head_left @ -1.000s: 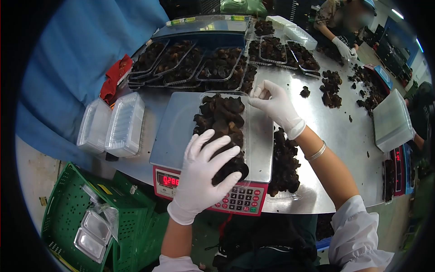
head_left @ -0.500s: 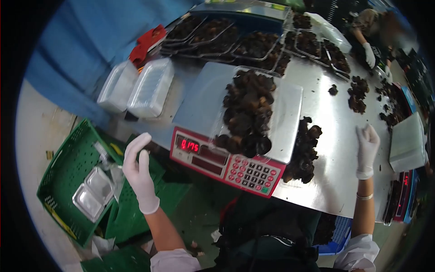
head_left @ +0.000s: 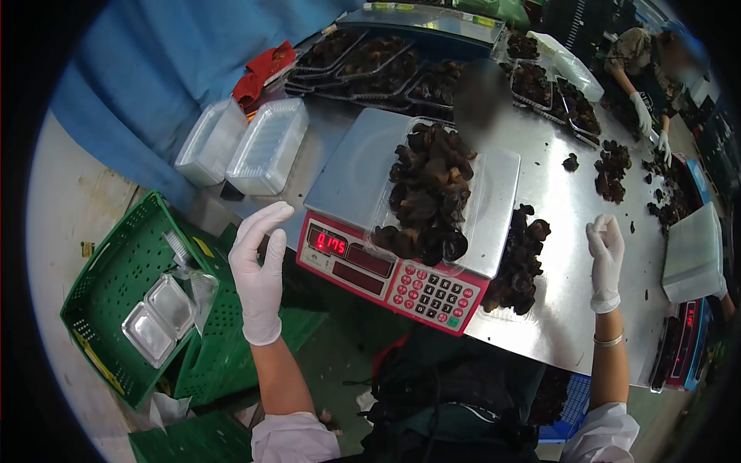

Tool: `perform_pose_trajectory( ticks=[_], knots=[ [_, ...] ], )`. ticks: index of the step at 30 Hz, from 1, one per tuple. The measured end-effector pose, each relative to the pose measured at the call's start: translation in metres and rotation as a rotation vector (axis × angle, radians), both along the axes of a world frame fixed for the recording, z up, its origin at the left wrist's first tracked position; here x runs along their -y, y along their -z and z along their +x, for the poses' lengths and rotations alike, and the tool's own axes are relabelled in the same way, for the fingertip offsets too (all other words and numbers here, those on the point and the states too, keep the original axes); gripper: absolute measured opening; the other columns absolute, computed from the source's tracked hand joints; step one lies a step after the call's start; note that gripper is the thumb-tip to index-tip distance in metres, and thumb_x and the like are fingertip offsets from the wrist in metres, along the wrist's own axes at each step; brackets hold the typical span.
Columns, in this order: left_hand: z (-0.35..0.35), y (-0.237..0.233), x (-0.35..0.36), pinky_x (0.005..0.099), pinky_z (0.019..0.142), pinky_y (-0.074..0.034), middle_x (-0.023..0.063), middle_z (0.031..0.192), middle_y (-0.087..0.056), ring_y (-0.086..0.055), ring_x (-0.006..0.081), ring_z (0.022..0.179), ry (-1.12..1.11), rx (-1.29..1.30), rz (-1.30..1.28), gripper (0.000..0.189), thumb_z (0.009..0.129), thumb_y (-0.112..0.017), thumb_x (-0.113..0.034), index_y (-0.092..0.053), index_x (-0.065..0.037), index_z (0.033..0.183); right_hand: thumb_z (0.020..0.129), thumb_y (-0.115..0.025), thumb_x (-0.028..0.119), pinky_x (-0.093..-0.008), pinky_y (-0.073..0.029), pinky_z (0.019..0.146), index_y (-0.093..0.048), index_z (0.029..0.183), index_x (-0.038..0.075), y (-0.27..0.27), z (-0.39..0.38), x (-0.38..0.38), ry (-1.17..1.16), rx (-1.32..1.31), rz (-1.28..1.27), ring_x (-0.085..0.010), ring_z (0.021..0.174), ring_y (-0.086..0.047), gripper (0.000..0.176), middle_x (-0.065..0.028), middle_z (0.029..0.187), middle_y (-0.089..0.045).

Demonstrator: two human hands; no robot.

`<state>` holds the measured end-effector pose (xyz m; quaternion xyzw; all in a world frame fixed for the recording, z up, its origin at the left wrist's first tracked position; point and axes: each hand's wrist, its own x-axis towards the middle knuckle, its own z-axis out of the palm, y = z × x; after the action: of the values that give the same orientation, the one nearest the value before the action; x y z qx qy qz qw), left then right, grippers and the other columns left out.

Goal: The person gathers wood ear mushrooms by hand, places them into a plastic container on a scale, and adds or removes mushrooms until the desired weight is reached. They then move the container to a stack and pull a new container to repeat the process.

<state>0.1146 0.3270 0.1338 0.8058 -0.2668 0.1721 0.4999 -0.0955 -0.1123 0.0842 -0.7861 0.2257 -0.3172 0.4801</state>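
Hands off the scale, number settles

Both gloves have pulled back from the tray of black fungus (head_left: 428,193), which sits alone on the scale (head_left: 359,166). The left hand (head_left: 258,278) now hangs by the scale's front-left corner over the green crate (head_left: 108,285), fingers loosely spread and holding nothing. The right hand (head_left: 606,258) floats over the steel table (head_left: 575,208) beside the loose pile (head_left: 521,258), fingertips bunched together; can't tell if anything's pinched. The display (head_left: 328,244) has dropped to 175, so I reckon that's the true weight with no palm pressing down.

The tray of mushrooms (head_left: 427,193) sits on the scale (head_left: 401,212), crate (head_left: 131,301) to its left.
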Motion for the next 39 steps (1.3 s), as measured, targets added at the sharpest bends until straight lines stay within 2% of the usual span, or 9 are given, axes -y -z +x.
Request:
perform_pose_trajectory(
  ticks=[2, 4, 9, 10, 14, 17, 24, 33, 39],
  knots=[
    [0.003, -0.001, 0.002, 0.0349, 0.100, -0.045, 0.0119, 0.117, -0.068, -0.062, 0.0234, 0.113, 0.010, 0.007, 0.012, 0.022, 0.094, -0.063, -0.012, -0.071, -0.001, 0.111, 0.097, -0.057, 0.009, -0.0210, -0.021, 0.058, -0.056, 0.102, 0.010, -0.008, 0.012, -0.013, -0.018, -0.026, 0.000, -0.0023, 0.064, -0.028, 0.005, 0.0105, 0.071, -0.031],
    [0.006, -0.004, 0.006, 0.0348, 0.100, -0.045, 0.0122, 0.116, -0.069, -0.062, 0.0231, 0.113, 0.020, 0.010, 0.026, 0.022, 0.093, -0.062, -0.011, -0.071, -0.001, 0.112, 0.098, -0.055, 0.010, -0.0213, -0.023, 0.056, -0.061, 0.123, 0.008, -0.014, 0.025, -0.028, -0.076, -0.081, 0.065, -0.0023, 0.062, -0.028, 0.026, 0.0102, 0.067, -0.032],
    [0.019, -0.018, 0.033, 0.0303, 0.098, -0.045, 0.0097, 0.112, -0.070, -0.063, 0.0181, 0.107, 0.069, -0.102, 0.107, 0.025, 0.092, -0.059, -0.005, -0.071, 0.000, 0.113, 0.100, -0.055, 0.018, -0.0209, -0.040, 0.056, -0.065, 0.112, 0.005, -0.043, 0.061, -0.066, -0.413, -0.360, 0.186, -0.0037, 0.060, -0.047, 0.020, 0.0050, 0.067, -0.051],
    [0.023, -0.019, 0.041, 0.0280, 0.091, -0.047, 0.0075, 0.109, -0.070, -0.063, 0.0145, 0.097, 0.082, -0.140, 0.125, 0.024, 0.091, -0.062, -0.004, -0.072, -0.002, 0.113, 0.100, -0.057, 0.021, -0.0217, -0.041, 0.057, -0.065, 0.108, 0.003, -0.046, 0.068, -0.071, -0.442, -0.371, 0.188, -0.0047, 0.060, -0.050, 0.021, 0.0027, 0.066, -0.054],
    [0.036, -0.019, 0.065, 0.0252, 0.083, -0.047, 0.0047, 0.102, -0.071, -0.061, 0.0104, 0.088, 0.191, -0.243, 0.165, 0.024, 0.091, -0.064, -0.006, -0.072, -0.003, 0.113, 0.101, -0.057, 0.026, -0.0206, -0.039, 0.053, -0.065, 0.100, 0.004, -0.054, 0.093, -0.080, -0.488, -0.430, 0.094, -0.0036, 0.056, -0.047, 0.023, 0.0035, 0.065, -0.052],
    [0.043, -0.024, 0.074, 0.0250, 0.082, -0.047, 0.0046, 0.102, -0.071, -0.061, 0.0099, 0.088, 0.206, -0.243, 0.183, 0.024, 0.091, -0.065, -0.006, -0.072, -0.003, 0.113, 0.099, -0.058, 0.025, -0.0256, -0.043, 0.057, -0.063, 0.098, 0.001, -0.059, 0.104, -0.082, -0.487, -0.464, 0.069, -0.0075, 0.057, -0.051, 0.025, -0.0011, 0.062, -0.055],
    [0.059, -0.020, 0.073, 0.0239, 0.081, -0.048, 0.0032, 0.102, -0.069, -0.060, 0.0080, 0.088, 0.215, -0.348, 0.145, 0.024, 0.092, -0.065, -0.006, -0.071, -0.002, 0.115, 0.100, -0.057, 0.025, -0.0261, -0.044, 0.057, -0.062, 0.095, 0.001, -0.056, 0.109, -0.082, -0.494, -0.524, 0.056, -0.0083, 0.057, -0.052, 0.025, -0.0011, 0.061, -0.054],
    [0.061, -0.009, 0.076, 0.0220, 0.077, -0.047, 0.0000, 0.094, -0.068, -0.057, 0.0056, 0.083, 0.210, -0.393, 0.161, 0.024, 0.091, -0.067, -0.008, -0.071, 0.000, 0.114, 0.101, -0.058, 0.025, -0.0265, -0.044, 0.056, -0.062, 0.094, 0.000, -0.051, 0.117, -0.082, -0.504, -0.491, 0.120, -0.0076, 0.057, -0.053, 0.026, -0.0020, 0.062, -0.056],
    [0.053, -0.001, 0.095, 0.0236, 0.067, -0.047, 0.0026, 0.082, -0.069, -0.056, 0.0053, 0.071, 0.312, -0.397, 0.397, 0.026, 0.088, -0.071, -0.012, -0.071, 0.002, 0.110, 0.099, -0.060, 0.033, -0.0286, -0.044, 0.058, -0.064, 0.093, 0.000, -0.050, 0.128, -0.078, -0.570, -0.662, 0.281, -0.0113, 0.056, -0.053, 0.033, -0.0019, 0.058, -0.055]
  ],
)
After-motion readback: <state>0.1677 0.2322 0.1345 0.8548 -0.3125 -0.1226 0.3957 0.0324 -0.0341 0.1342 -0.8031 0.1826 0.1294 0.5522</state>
